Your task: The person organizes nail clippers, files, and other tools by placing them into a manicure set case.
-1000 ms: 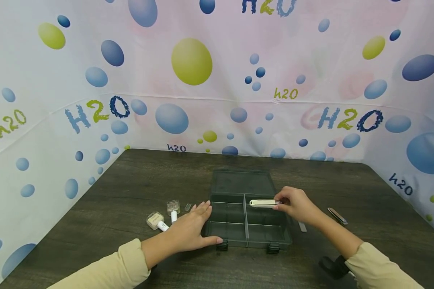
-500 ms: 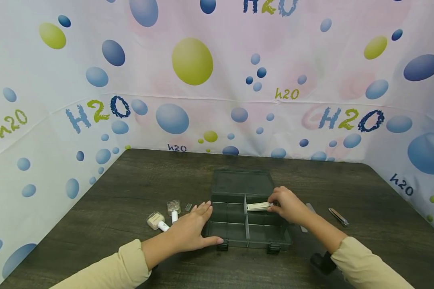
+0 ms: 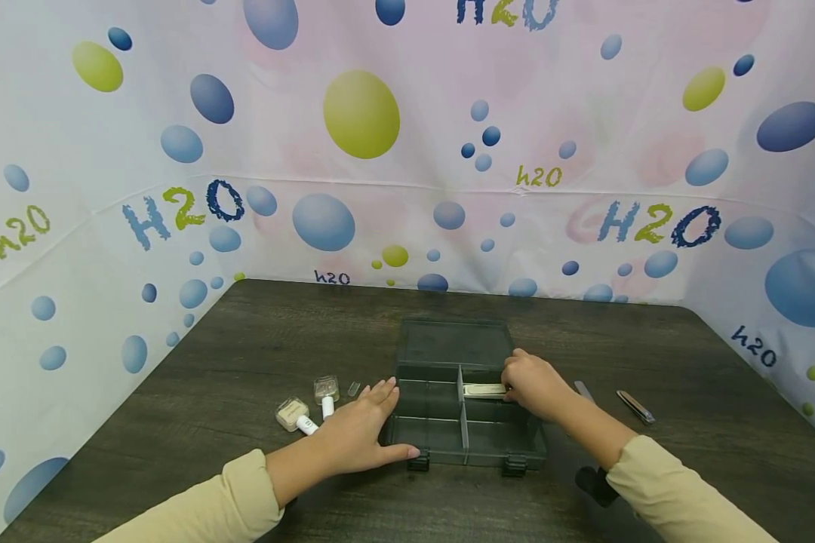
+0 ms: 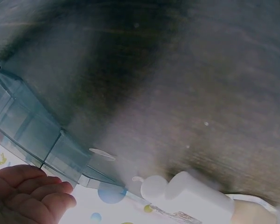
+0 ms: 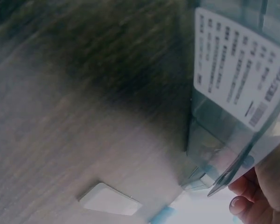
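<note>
A cream nail clipper (image 3: 484, 391) lies level in the back right compartment of a dark see-through divided box (image 3: 429, 445), its left end close to the middle divider. My right hand (image 3: 539, 388) reaches over the box's right wall and pinches the clipper's right end, which the fingers hide. In the right wrist view, fingers (image 5: 252, 200) bend over the wall of the box, beside its white label (image 5: 240, 65). My left hand (image 3: 360, 426) rests along the left side of the box with fingers straight, thumb at the front left latch (image 3: 418, 461).
Two nail polish bottles (image 3: 292, 414) with white caps lie left of the box, near a small clear piece (image 3: 355, 389). A grey nail file (image 3: 583, 390) and another nail clipper (image 3: 635, 407) lie right of it. The box lid (image 3: 455, 342) is folded back.
My right hand has moved left and slightly down, lowering the cream nail clipper from above the box into the back right compartment. The left hand has stayed put.
</note>
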The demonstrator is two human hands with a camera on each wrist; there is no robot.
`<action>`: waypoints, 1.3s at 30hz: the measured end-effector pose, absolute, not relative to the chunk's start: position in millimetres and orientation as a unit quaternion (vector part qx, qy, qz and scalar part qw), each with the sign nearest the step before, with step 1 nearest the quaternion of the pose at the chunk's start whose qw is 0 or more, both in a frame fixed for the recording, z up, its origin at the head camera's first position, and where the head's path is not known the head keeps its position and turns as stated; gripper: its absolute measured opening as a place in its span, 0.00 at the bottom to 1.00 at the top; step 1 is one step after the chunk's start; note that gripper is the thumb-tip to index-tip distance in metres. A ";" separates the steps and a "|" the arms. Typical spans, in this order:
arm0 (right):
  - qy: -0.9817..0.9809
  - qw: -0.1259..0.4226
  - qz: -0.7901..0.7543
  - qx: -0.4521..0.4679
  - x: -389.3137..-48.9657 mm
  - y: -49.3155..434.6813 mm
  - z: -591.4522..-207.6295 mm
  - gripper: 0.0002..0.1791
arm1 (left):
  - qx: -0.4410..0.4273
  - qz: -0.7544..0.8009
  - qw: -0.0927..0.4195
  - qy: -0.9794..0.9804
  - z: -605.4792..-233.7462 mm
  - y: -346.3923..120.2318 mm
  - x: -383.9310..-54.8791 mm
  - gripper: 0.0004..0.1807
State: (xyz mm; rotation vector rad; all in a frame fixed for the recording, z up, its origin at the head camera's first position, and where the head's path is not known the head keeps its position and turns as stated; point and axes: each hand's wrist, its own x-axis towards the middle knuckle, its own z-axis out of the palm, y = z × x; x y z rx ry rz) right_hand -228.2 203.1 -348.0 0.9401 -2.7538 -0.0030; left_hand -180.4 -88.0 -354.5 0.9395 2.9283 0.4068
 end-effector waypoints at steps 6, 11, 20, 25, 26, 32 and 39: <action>-0.941 0.118 0.001 0.318 -227.0 202.6 -347.9 0.08 | 0.304 0.132 0.016 0.943 -354.7 -88.2 -180.0 0.48; -0.940 0.119 0.029 0.320 -224.6 204.0 -345.8 0.06 | 0.305 0.134 0.016 0.943 -354.9 -88.7 -179.9 0.48; -0.925 0.186 0.104 0.313 -214.8 212.8 -338.8 0.06 | 0.308 0.135 0.012 0.942 -355.0 -88.8 -179.7 0.48; -0.921 0.223 0.130 0.293 -209.2 224.1 -338.4 0.09 | 0.307 0.137 0.016 0.942 -354.8 -88.4 -179.8 0.48; -0.920 0.227 0.139 0.286 -208.2 226.8 -338.3 0.10 | 0.308 0.137 0.016 0.941 -354.7 -88.4 -179.8 0.48; -0.915 0.259 0.177 0.253 -203.7 241.6 -338.2 0.13 | 0.312 0.139 0.014 0.940 -354.5 -89.4 -179.6 0.48; -0.919 0.270 0.207 0.198 -198.8 260.9 -342.4 0.16 | 0.315 0.149 0.013 0.937 -354.1 -89.9 -179.5 0.47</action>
